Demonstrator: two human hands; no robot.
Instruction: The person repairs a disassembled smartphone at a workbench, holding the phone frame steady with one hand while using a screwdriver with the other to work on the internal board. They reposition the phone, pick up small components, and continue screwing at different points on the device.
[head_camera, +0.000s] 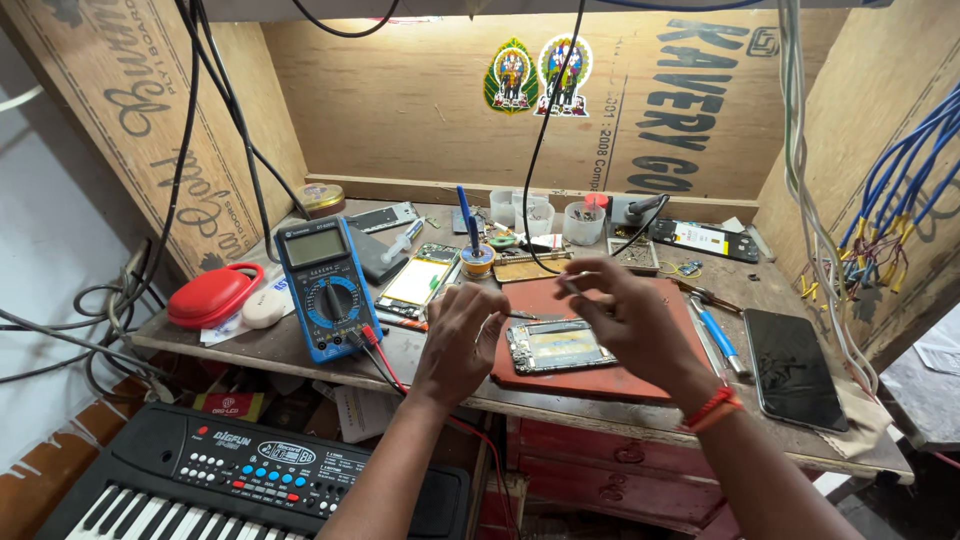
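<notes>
An opened phone (556, 346) lies back-side up on a red-brown mat (600, 378) at the middle of the workbench. My left hand (459, 340) hovers just left of it, fingers curled, and a thin dark tool (524, 316) shows past its fingertips; whether the hand grips it is unclear. My right hand (622, 310) is raised over the phone's right end with thumb and fingers pinched on something small that I cannot make out. A red thread band circles my right wrist (712, 408).
A blue multimeter (326, 286) with red and black leads stands at the left, beside a red case (212, 294). A black phone (794, 366) lies at the right, a blue-handled tool (718, 336) next to it. Small cups (582, 222), phone parts and wires crowd the back. A keyboard (250, 480) sits below.
</notes>
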